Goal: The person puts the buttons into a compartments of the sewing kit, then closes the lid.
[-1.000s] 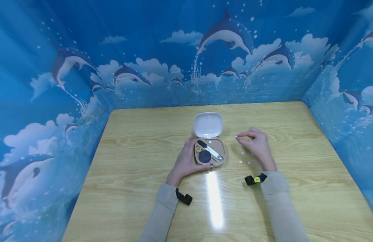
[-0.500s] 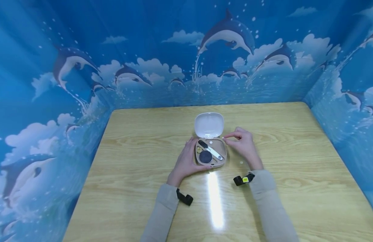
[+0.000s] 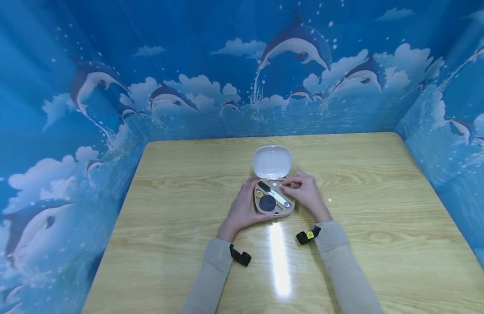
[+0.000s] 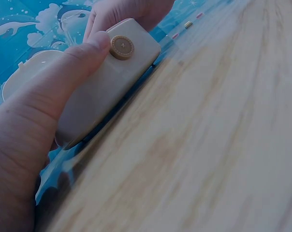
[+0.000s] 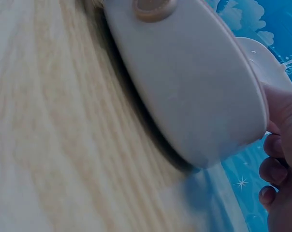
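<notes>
A small sewing box [image 3: 279,213] stands on the table with its white lid [image 3: 271,162] raised. My left hand [image 3: 241,209] grips its left side, the thumb along the front next to a button-shaped latch [image 4: 122,47]. Inside lie a slim black-and-white tool [image 3: 279,198], a dark round piece [image 3: 267,203], a small gold-coloured piece [image 3: 259,194] and a tiny white button [image 3: 274,184]. My right hand [image 3: 306,194] reaches over the box's right compartment, thumb and forefinger pinching another tiny white button [image 3: 281,186]. In the right wrist view, the box wall [image 5: 194,87] hides those fingertips.
A small pale button [image 3: 330,200] lies on the wooden table [image 3: 383,226] to the right of my right hand. Several small coloured pieces [image 4: 188,24] show beyond the box in the left wrist view. A dolphin-print curtain [image 3: 210,65] surrounds the table's back and sides.
My right hand has moved left with the pinched button, from the bare table to over the box's right compartment. The left hand keeps its grip on the box.
</notes>
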